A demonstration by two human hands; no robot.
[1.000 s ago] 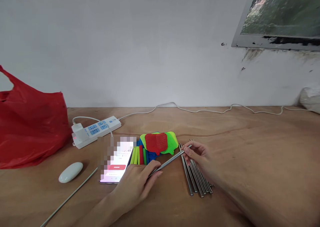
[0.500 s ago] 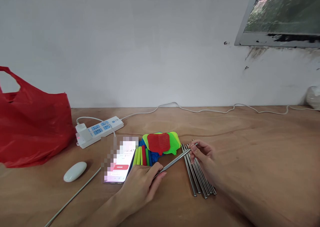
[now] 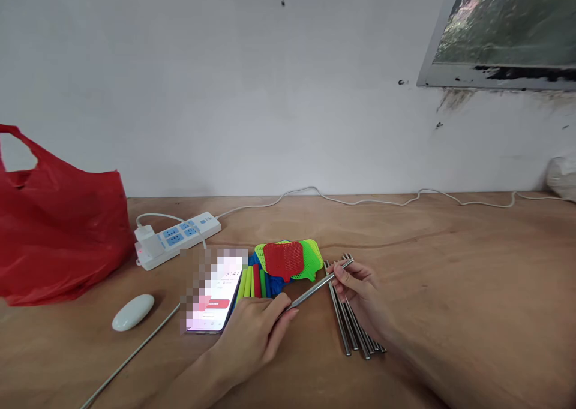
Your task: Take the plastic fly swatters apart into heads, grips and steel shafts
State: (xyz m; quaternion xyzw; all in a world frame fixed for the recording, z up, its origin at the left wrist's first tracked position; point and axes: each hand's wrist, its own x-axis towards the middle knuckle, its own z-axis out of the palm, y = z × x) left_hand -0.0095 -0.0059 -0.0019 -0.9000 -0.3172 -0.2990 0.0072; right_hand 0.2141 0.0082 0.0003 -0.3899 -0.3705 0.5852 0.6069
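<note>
head view: the left hand pinches the lower end of a metal rod between thumb and fingers, around the lower centre of the frame, while the right hand grips near its upper end with thumb and fingertips; the rod slants up to the right. a light, even pinch at both ends should serve best, as smooth metal may well slip or roll. loose rods lie in a fan beneath the right hand, so a low sweep there could scatter them. coloured handles, mesh heads and a phone crowd the left hand at centre left. the wooden tabletop spreads widest at frame right, its far edge meeting the wall.
</note>
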